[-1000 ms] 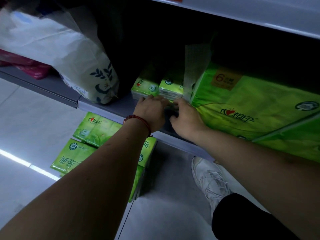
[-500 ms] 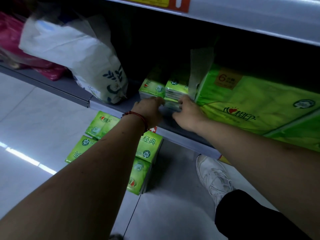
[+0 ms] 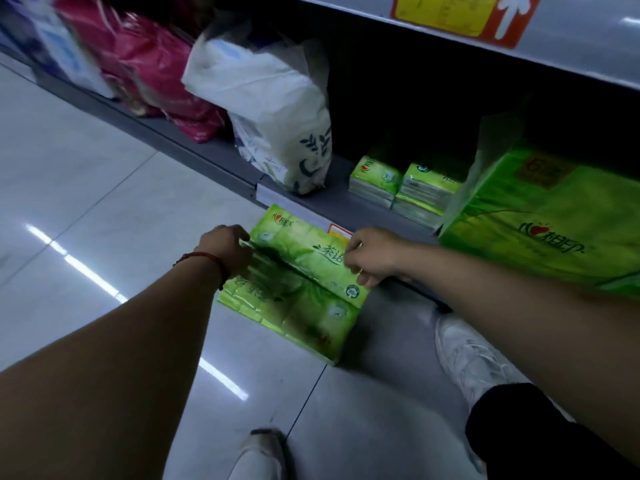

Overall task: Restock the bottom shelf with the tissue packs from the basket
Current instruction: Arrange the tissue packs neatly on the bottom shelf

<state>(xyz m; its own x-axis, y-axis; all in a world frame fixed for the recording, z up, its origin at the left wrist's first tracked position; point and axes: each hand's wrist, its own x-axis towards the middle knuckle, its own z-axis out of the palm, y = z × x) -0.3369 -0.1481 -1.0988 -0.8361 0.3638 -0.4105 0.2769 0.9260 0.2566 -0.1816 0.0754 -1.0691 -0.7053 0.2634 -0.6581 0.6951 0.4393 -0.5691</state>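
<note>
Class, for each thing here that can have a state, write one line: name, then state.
left hand: grips top tissue pack at its left end.
right hand: pinches its right end.
top tissue pack: on the floor pile, held at both ends.
floor pile: flat on the tiles.
shelf stacks: two, side by side.
white bag: upright on bottom shelf.

Glossy pale tiled floor (image 3: 86, 188), reflected light streaks (image 3: 93, 271), grey upper shelf (image 3: 571, 39), recess (image 3: 415, 109) seemingly unlit.

Tissue packs (image 3: 298, 289) on floor (image 3: 86, 202) before bottom shelf (image 3: 332, 199) front edge, two small stacks (image 3: 401, 188) on shelf, bagged pack (image 3: 277, 112) left, large pack (image 3: 543, 220) right.
</note>
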